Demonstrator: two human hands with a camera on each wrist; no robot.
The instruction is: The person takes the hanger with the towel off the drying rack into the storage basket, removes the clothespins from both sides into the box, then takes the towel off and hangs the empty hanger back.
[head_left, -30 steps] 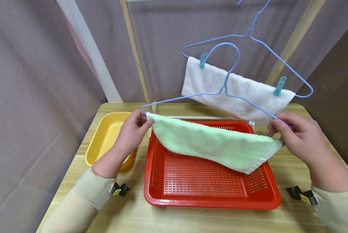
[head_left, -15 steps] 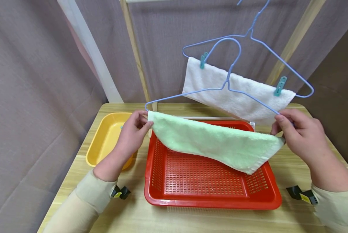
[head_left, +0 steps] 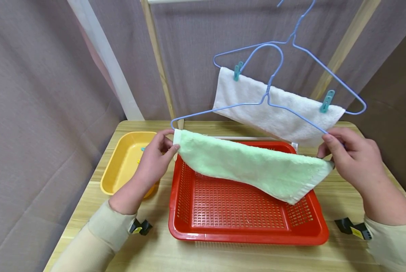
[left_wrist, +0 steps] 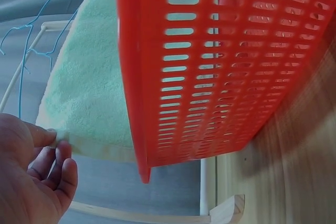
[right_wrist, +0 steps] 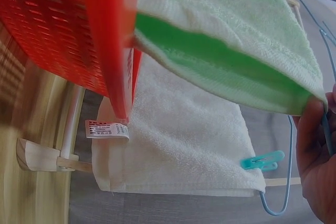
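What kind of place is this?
Maybe a laundry spot: a white towel hangs clipped to a blue hanger, a green towel is held with another hanger, and a red basket sits below.

Fluffy cloth towel (head_left: 250, 160); glossy plastic basket (head_left: 236, 237); smooth wooden table (head_left: 162, 249).

At the far side the counter (head_left: 162, 245) carried a wooden rack (head_left: 158, 56), at left a yellow tray (head_left: 122, 162), beside it a red basket (head_left: 236, 237).

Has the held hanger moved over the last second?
Yes, slightly: against the red basket in the head view, the held hanger has shifted right and upward.
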